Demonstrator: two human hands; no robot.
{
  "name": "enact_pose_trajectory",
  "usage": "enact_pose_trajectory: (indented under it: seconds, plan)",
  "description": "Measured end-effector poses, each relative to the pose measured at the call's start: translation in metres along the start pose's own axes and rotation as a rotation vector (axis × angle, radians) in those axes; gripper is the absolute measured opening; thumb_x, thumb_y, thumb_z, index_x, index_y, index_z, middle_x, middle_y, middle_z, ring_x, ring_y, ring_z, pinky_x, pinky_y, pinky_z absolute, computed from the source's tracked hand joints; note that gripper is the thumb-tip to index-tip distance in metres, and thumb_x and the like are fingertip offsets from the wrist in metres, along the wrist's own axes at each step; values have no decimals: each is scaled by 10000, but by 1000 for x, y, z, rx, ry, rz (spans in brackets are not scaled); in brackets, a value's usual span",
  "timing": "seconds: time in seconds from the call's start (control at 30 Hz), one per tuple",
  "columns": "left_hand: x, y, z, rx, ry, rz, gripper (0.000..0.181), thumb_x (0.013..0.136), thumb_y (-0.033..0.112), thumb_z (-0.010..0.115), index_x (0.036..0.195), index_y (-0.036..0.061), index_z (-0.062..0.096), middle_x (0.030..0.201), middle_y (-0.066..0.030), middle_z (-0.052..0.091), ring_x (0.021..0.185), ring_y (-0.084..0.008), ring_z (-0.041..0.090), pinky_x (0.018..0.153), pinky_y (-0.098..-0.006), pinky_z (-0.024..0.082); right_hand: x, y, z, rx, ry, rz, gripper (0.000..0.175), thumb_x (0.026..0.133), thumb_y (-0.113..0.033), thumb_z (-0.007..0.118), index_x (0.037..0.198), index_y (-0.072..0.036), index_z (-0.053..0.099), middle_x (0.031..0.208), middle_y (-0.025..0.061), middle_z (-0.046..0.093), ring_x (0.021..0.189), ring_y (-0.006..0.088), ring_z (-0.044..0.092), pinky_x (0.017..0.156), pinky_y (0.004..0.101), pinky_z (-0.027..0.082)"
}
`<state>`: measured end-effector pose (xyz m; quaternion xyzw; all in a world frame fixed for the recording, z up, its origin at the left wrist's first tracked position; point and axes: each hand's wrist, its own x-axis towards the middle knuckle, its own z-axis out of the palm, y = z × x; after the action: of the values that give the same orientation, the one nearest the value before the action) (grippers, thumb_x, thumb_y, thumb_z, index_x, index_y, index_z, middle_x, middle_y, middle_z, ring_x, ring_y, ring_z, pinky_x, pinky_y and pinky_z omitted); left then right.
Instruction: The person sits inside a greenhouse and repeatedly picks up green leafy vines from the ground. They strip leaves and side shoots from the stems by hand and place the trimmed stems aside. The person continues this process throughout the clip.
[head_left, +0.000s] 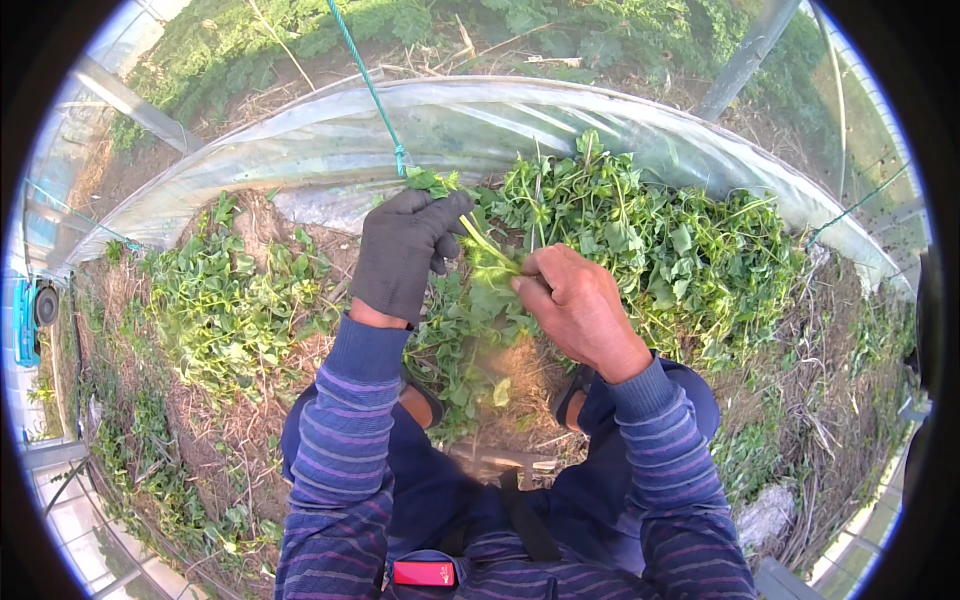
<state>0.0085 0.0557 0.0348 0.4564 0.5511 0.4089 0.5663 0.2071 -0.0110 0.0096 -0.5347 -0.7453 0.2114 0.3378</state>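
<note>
In the head view my left hand (409, 251), in a dark grey glove, grips the upper end of a green leafy shoot (484, 244). Leaves of it poke out above the glove. My right hand (583, 313) is bare and pinches the pale lower stems of the same shoot between thumb and fingers. Large leaves hang under the hands, partly blurred. Right of the shoot lies a dense heap of green trailing vines (660, 247) with lobed leaves. A second patch of leafy plants (240, 315) covers the soil to the left.
Clear plastic sheeting (465, 112) curves across the front, with a green cord (367, 75) hanging down to it. Metal posts (750, 60) stand beyond. Dry stalks (817, 420) litter the ground at right. A blue wheeled object (28, 322) is at far left.
</note>
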Motion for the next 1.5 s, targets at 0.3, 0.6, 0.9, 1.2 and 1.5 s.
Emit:
enact_pose_trajectory:
  seconds: [0.3,0.6,0.9,1.2,1.5]
  plan:
    - [5,-9,-5,-92,66,7,215,939,241,685,914,28,705,648,-1,593,521,-71,501,473,-212,372,3,4,-4,22,164,217,133,869,-113,629,832,11,598,792,184,638,719,356,627,660,407,493]
    - [13,-16,-12,-178,168,46,204,956,210,667,963,9,700,697,-10,629,533,-52,499,469,-202,371,-1,12,-27,-51,58,220,114,831,-104,581,798,6,583,816,233,636,758,427,621,672,484,486]
    - [27,-15,-44,-387,324,88,190,955,189,664,1005,6,682,764,-7,621,566,-47,478,480,-200,352,-7,44,-65,-217,187,398,145,829,-99,563,758,28,577,723,239,623,698,417,621,637,469,477]
    - [28,-11,-57,-441,384,140,191,958,168,663,1029,-8,674,793,-28,638,583,-57,497,487,-206,358,-7,84,-106,-249,428,556,210,816,-147,575,804,55,633,739,241,650,684,357,634,697,425,499]
    - [27,-2,-92,-529,450,154,269,979,170,635,1175,-14,626,862,-17,602,641,-63,484,515,-209,340,-19,113,-131,-403,523,734,237,829,-154,559,818,71,632,736,224,655,650,324,647,637,425,511]
